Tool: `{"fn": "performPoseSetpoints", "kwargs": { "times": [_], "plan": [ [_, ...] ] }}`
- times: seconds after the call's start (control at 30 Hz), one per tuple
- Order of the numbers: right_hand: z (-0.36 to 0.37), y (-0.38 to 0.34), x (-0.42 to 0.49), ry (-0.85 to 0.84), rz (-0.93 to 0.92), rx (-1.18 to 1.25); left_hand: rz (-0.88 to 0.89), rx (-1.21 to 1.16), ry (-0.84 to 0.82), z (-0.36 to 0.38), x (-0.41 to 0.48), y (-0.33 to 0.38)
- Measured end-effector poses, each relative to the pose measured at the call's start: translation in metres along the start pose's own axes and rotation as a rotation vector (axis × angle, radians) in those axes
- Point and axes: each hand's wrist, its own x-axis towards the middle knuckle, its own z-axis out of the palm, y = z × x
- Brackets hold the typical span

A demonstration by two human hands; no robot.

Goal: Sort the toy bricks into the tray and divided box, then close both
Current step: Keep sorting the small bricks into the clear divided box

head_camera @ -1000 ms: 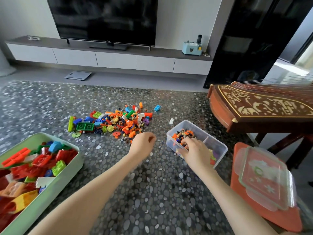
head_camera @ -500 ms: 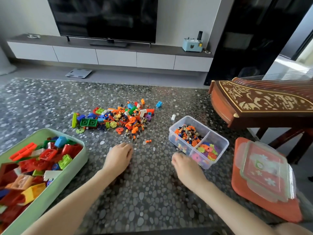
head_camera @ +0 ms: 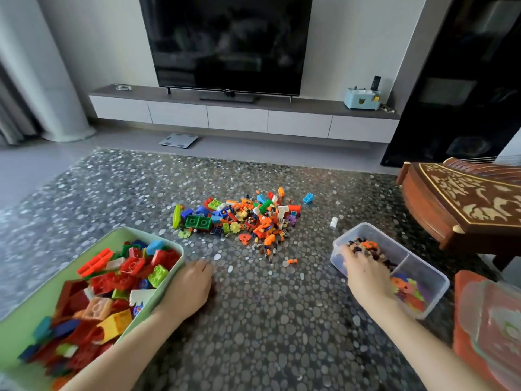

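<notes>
The loose toy bricks [head_camera: 239, 221] lie heaped far of centre on the pebble-patterned mat [head_camera: 267, 328], with bare mat between the heap and both hands. Near left, the green tray [head_camera: 118, 235] holds large bricks. The left hand [head_camera: 189, 289] rests on the mat just beside its right rim, fingers curled under; I cannot tell whether they hold anything. On the right, the clear divided box [head_camera: 423, 268] has small dark and orange pieces in its far compartment and flat flower shapes in the near one. The right hand [head_camera: 363, 275] reaches into the far compartment — its grip is hidden.

Home living room: television [head_camera: 225, 43] above low media cabinet [head_camera: 239, 117], pebble-patterned rug [head_camera: 267, 320].
</notes>
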Motion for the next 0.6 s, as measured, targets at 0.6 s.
{"fn": "performPoseSetpoints", "kwargs": {
  "times": [0.6],
  "plan": [
    [0.071,-0.05,0.098,-0.022,0.377,0.424,-1.019,-0.306,-0.018,0.046,0.092,-0.078]
  ]
}}
